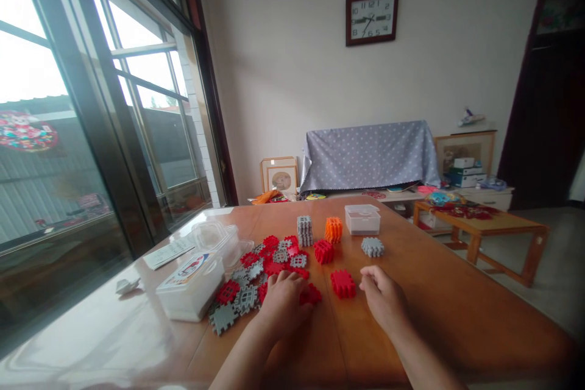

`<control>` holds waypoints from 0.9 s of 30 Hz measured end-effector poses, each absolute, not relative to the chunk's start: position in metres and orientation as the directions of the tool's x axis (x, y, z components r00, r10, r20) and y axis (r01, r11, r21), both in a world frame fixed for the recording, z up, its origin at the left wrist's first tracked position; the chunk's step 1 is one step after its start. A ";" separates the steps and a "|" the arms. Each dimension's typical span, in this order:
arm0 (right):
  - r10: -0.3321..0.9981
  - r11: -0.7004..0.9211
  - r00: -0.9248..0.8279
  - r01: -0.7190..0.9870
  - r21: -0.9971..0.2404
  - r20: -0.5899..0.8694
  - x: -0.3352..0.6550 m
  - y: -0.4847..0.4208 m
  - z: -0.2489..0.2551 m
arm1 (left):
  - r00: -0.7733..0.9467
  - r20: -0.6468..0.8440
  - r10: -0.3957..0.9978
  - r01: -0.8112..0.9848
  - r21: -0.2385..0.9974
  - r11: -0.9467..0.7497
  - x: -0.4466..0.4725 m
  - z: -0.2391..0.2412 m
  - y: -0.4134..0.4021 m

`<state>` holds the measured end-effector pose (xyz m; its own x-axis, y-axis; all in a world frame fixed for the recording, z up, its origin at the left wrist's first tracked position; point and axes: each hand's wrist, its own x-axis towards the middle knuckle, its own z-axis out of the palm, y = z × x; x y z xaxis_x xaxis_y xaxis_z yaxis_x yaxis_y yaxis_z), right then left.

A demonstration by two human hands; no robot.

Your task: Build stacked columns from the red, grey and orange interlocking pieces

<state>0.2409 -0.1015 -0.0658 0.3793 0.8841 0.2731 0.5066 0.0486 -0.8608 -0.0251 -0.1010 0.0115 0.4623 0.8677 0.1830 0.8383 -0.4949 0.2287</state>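
Observation:
My left hand (286,300) rests on the near edge of a loose heap of red and grey interlocking plastic tiles (247,298), its fingers slightly apart and the tips partly hidden. Some red tiles (311,294) show just right of it. My right hand (384,294) hovers beside a stack of red tiles (342,284) without touching it, fingers curled and no object visible in them. Behind stand a grey stack (304,231), an orange stack (333,230) and another red stack (324,251). A low grey stack (373,247) sits further right.
Left of the heap are a clear plastic box with a label (192,292), another clear container (214,241) and a paper sheet (170,252). A small lidded box (362,220) stands at the table's far side. Windows line the left; a low wooden table (503,228) is beyond, right.

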 end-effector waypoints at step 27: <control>0.791 0.455 0.140 0.517 -0.725 0.596 0.225 -0.120 -0.053 | 0.302 0.313 0.901 -0.108 0.950 -0.294 0.044 -0.009 -0.086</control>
